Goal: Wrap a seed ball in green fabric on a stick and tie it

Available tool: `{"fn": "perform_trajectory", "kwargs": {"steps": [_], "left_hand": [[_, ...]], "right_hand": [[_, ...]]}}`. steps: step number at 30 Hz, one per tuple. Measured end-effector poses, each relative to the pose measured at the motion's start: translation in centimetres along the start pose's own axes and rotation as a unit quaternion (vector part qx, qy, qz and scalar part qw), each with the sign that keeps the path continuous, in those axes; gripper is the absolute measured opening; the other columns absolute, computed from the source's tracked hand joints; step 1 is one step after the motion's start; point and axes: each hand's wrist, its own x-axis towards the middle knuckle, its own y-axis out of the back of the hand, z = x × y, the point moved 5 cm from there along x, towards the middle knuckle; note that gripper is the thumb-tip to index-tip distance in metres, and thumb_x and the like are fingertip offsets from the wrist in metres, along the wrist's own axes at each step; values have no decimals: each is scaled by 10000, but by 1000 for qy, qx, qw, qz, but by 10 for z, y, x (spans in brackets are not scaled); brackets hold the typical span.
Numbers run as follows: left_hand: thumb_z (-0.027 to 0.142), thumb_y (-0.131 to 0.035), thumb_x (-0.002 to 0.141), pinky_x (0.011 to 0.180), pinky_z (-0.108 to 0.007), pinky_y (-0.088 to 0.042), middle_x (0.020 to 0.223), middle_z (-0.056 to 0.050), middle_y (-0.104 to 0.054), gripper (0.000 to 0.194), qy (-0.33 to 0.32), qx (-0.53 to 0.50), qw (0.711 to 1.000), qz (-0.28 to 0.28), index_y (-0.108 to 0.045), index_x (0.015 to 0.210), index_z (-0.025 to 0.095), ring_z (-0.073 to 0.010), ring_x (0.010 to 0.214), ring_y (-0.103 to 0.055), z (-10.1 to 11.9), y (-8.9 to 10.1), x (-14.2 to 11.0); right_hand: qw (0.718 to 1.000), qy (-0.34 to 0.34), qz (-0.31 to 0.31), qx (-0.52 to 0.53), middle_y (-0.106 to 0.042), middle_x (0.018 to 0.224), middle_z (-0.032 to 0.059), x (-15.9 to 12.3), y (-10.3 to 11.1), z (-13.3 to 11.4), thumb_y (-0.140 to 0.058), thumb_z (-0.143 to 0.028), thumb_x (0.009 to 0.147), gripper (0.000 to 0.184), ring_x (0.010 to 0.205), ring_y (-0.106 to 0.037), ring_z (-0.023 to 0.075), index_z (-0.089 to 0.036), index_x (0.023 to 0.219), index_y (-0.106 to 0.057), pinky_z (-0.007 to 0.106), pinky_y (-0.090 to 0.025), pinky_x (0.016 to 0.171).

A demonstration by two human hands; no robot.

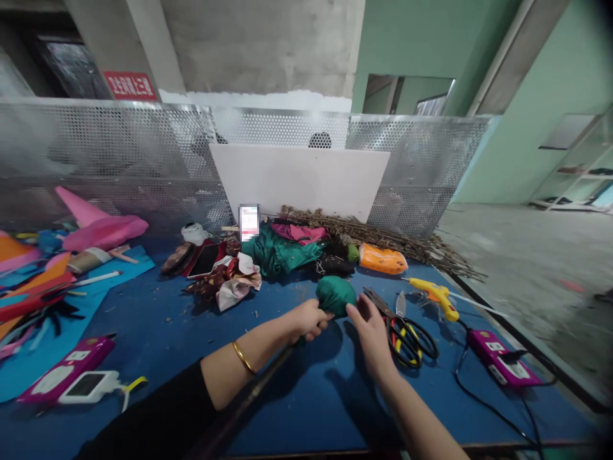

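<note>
My left hand [308, 317], below a gold bangle, is closed around the neck of a round bundle of dark green cloth [336, 294]. A long thin stick [263, 381] runs from under that hand toward the lower left; the bundle sits at its upper end. Beside the bundle's right edge is my right hand [372, 329], fingers stretched out and the fingertips at the cloth or very near it. Whether they press on it I cannot tell. Just right of that hand lie black-handled scissors [419, 342] and a tool with red and yellow handles [397, 338].
A yellow glue gun [435, 295] and a purple power strip [502, 358] with a cord lie on the right. Behind are green cloth [282, 252], an orange packet [383, 259] and dried stalks [412, 239]. Coloured sheets [124, 262] and another purple power strip [71, 370] lie left.
</note>
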Motion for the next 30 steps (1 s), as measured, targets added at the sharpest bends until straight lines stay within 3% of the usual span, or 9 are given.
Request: {"fn": "perform_trajectory", "kwargs": {"steps": [4,7,10,15,19,26,29,30], "left_hand": [[233,-476,788,396,-186,-282,509,86,-382,94,-47,2,997,66,-467,865,180,-62,373,-322,14,-12,-1],[159,-445,761,525,-233,-428,565,19,-540,197,-126,56,986,97,-564,918,151,-133,539,-522,24,-18,-4],[106,-428,705,729,-290,-488,795,-66,-687,315,-188,166,962,106,-646,931,134,-206,817,-616,31,-21,-10],[134,-421,736,850,-339,-474,1027,-150,-684,391,-135,360,914,128,-646,1053,97,-257,948,-628,32,-19,-22],[128,-379,782,907,-431,-434,1039,-250,-650,371,-112,421,888,148,-649,1012,19,-335,1005,-611,29,-23,-32],[198,-325,857,733,-443,-495,937,-260,-662,420,-44,467,857,214,-551,1169,30,-357,886,-662,0,-36,-41],[311,-384,862,754,-438,-484,948,-225,-683,392,-63,463,867,172,-591,1105,83,-350,887,-661,-6,-31,-52],[395,-420,852,762,-418,-481,934,-193,-693,376,-82,455,876,140,-637,1002,127,-341,895,-658,-6,-27,-55]], "right_hand": [[970,-158,-114,147,-694,860,63,-15,-37,8,-689,-525,704,439,798,-653,200,-165,942,-612,284,-502,660],[942,-233,-127,206,-692,728,36,-14,-52,5,-756,-490,641,443,683,-668,186,-159,899,-614,263,-494,565],[918,-287,-135,240,-714,778,48,-13,-59,8,-780,-429,629,427,717,-682,192,-158,926,-638,271,-513,591],[904,-264,-138,308,-722,948,78,-21,-66,15,-744,-417,673,398,927,-666,219,-154,964,-673,304,-527,751],[896,-247,-150,336,-726,909,83,-28,-72,12,-721,-434,681,344,957,-658,246,-154,878,-688,354,-516,812],[898,-244,-135,340,-718,748,70,-27,-70,11,-782,-348,607,255,838,-687,244,-160,688,-630,373,-506,823],[898,-252,-110,343,-637,608,-4,-22,-62,13,-790,-356,592,295,694,-679,202,-188,648,-554,336,-528,709],[899,-247,-103,346,-582,558,-38,-19,-59,13,-789,-360,592,314,605,-648,165,-197,646,-525,307,-526,635]]}}
